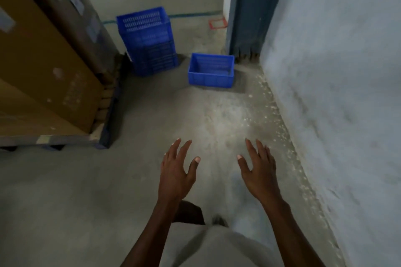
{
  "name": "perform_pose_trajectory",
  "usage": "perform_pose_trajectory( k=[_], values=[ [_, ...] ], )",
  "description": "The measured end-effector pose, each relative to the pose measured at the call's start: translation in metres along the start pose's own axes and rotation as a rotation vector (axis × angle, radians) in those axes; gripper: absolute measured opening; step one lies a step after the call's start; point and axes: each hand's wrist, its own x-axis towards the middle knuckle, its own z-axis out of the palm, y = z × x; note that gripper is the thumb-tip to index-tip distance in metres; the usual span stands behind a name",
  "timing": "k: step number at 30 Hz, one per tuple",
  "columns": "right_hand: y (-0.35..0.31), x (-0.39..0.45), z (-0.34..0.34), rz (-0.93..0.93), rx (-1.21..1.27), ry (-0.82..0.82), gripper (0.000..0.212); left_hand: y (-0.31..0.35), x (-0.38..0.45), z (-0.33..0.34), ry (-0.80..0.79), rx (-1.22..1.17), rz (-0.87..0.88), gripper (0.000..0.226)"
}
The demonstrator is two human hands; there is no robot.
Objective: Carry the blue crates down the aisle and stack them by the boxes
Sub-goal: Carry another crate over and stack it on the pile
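A stack of blue crates (149,41) stands on the floor at the far end of the aisle, beside the corner of the cardboard boxes (45,67). A single shallow blue crate (211,70) sits on the floor to the right of the stack, empty and upright. My left hand (176,171) and my right hand (257,169) are held out in front of me, low in view, fingers spread and holding nothing. Both hands are well short of the crates.
Large cardboard boxes rest on a pallet (104,134) along the left. A pale blue wall (338,93) bounds the aisle on the right, with a dark blue door frame (249,13) behind the single crate. Red tape marks (217,23) lie on the concrete floor beyond.
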Motion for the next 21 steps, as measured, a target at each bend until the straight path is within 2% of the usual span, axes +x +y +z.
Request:
perform_pose_trajectory(
  k=[5, 10, 16, 21],
  values=[
    [-0.032, 0.150, 0.011, -0.020, -0.012, -0.041, 0.060, -0.016, 0.135, 0.002, 0.064, 0.011, -0.088, 0.058],
    [-0.052, 0.304, 0.035, -0.026, -0.027, -0.066, 0.060, -0.036, 0.307, 0.007, 0.086, 0.026, -0.115, 0.059],
    [-0.077, 0.474, 0.027, 0.052, -0.014, -0.062, 0.059, -0.014, 0.520, 0.004, 0.014, 0.024, -0.033, 0.057],
    [-0.074, 0.608, 0.018, 0.148, 0.014, -0.045, 0.059, 0.017, 0.666, 0.031, -0.055, 0.061, 0.033, 0.064]
  ],
)
